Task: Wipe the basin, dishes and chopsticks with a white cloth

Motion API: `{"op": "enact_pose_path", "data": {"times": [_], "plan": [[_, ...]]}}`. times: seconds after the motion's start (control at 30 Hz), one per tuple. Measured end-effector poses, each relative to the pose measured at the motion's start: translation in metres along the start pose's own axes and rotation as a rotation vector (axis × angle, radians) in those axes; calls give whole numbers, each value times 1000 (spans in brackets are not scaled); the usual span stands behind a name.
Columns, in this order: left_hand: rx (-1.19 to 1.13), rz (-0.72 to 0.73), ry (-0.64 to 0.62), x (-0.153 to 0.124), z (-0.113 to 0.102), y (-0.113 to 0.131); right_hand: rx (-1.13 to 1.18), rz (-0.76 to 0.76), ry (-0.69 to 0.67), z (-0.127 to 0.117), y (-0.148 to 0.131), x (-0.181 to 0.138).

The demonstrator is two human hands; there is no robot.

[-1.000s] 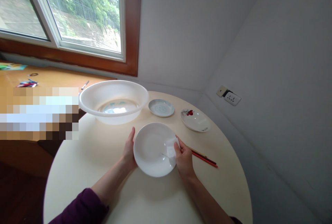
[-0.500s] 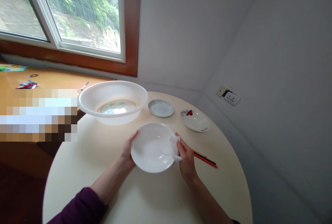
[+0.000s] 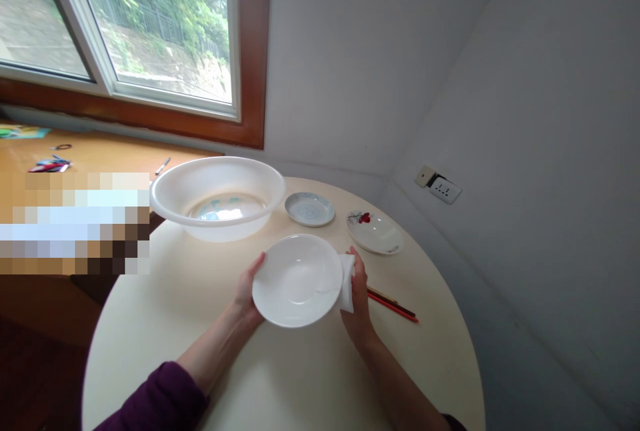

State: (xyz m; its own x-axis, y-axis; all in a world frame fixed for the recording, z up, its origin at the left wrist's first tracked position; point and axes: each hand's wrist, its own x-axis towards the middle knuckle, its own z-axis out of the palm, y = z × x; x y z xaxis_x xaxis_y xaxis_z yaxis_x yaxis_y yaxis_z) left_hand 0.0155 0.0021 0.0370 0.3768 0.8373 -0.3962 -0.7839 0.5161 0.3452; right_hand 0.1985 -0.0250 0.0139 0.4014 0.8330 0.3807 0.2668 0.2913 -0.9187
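A white bowl [image 3: 295, 278] is held above the table, its inside tilted toward me. My left hand [image 3: 249, 294] grips its left edge, thumb on the rim and the other fingers hidden beneath. At the bowl's right edge, my right hand [image 3: 358, 298] is closed on a folded white tissue [image 3: 346, 284]. The tissue lies against the outside of the rim, and part of the fingers is hidden behind it. Several chopsticks [image 3: 393, 304], one of them red, lie on the table just right of my right hand.
A large translucent basin [image 3: 167, 203] stands at the back left of the round table [image 3: 150, 351]. Behind the bowl are a pale blue plate [image 3: 310, 210] and a flower-patterned white dish [image 3: 375, 234]. A wooden desk [image 3: 110, 151] adjoins on the left, with a wall at right.
My right hand has moved the tissue from the bowl's inner right side to outside its rim. The bowl has tilted slightly; my left hand keeps its grip.
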Motion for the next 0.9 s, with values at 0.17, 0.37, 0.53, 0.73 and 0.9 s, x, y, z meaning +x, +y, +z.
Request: {"op": "enact_pose_path", "data": {"times": [0.17,0.37,0.53,0.73,0.9], "plan": [[-14,-21,-18,-2,1,-1,95,-73,-8,12,-26,1],[-16,41,31,2,0,0,176,26,43,33,-43,-5],[129,56,15,7,-2,-2,277,-15,14,40,-48,-5],[376,194,76,12,-8,-10,234,-165,-94,36,-61,-4],[423,213,112,14,-12,-9,180,-260,-293,41,-65,-15]]}}
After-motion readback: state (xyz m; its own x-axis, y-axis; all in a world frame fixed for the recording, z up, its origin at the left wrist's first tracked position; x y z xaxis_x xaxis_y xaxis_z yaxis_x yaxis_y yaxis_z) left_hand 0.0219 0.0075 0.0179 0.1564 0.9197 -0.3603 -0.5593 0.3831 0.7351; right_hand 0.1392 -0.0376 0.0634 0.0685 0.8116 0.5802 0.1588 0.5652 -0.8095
